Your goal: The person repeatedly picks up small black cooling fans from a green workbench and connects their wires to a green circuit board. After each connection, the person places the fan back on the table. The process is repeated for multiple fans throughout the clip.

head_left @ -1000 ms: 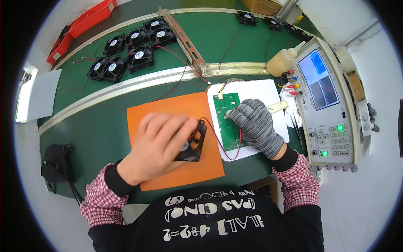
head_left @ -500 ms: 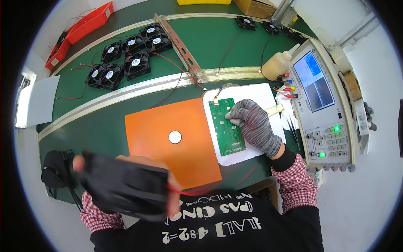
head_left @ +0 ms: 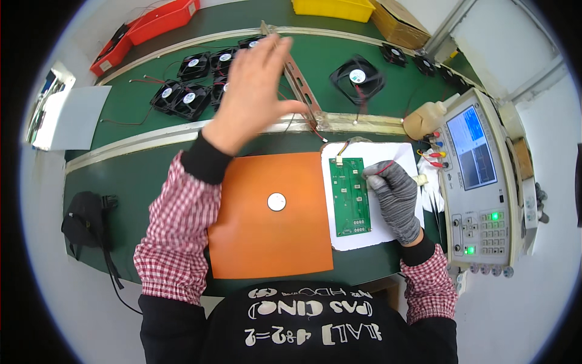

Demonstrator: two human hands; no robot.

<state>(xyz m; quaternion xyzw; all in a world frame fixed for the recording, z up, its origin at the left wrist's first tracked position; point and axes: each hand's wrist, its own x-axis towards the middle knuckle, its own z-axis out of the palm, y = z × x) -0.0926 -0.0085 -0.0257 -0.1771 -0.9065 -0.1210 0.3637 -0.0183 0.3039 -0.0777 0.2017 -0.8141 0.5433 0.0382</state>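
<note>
My bare left hand point(head_left: 254, 91) is over the far-left fans, fingers stretched, thumb out and nothing in its grasp. A black cooling fan point(head_left: 357, 77), smeared by motion, is on or just above the green mat right of the metal bar. My right hand point(head_left: 394, 197), in a grey knit glove, is closed at the right edge of a green circuit board point(head_left: 351, 212). A thin red wire point(head_left: 385, 167) crosses its fingertips; what they pinch is hidden. Under the board lies a white pad point(head_left: 348, 242). Several black fans point(head_left: 190, 104) sit partly behind my left hand.
An orange sheet point(head_left: 273, 242) lies left of the board. The slotted metal bar point(head_left: 297, 79) divides the far mat. At right stand a tester with a screen point(head_left: 476, 200) and a yellowish bottle point(head_left: 422, 121). Red bins point(head_left: 163, 24) and a yellow bin point(head_left: 333, 9) are far back.
My left hand has let go of the fan and swung from near my body to the far fans. The blurred fan now appears right of the bar. My right hand stays by the board.
</note>
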